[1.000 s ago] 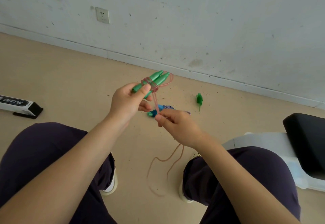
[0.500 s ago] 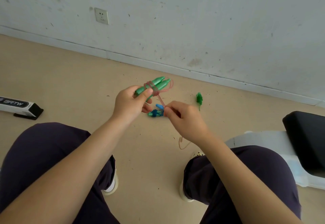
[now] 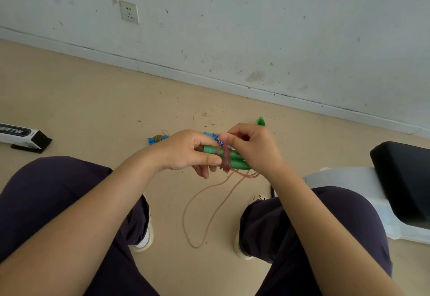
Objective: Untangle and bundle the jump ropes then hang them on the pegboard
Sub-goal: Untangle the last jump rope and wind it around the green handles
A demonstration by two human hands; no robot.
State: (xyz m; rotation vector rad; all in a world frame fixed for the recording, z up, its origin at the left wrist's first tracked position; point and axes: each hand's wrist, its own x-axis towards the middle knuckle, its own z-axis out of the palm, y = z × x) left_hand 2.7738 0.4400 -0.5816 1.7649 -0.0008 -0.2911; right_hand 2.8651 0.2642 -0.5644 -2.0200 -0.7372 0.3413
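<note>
Head view: left hand (image 3: 186,150) gripping the paired green handles (image 3: 235,159) lying roughly level above the floor (image 3: 93,109), between the knees. Right hand (image 3: 252,144) pinching the pinkish rope (image 3: 225,156) wound round the handles, slack loop hanging down to the floor. Blue-handled bundle (image 3: 157,138) lying on the floor beyond the left hand; second blue bundle (image 3: 215,137) partly hidden behind the fingers.

Bare floor (image 3: 93,100) opens ahead of my knees; a blue-handled bundle (image 3: 157,138) lies there, a black cushion (image 3: 404,179) crowds my right.
</note>
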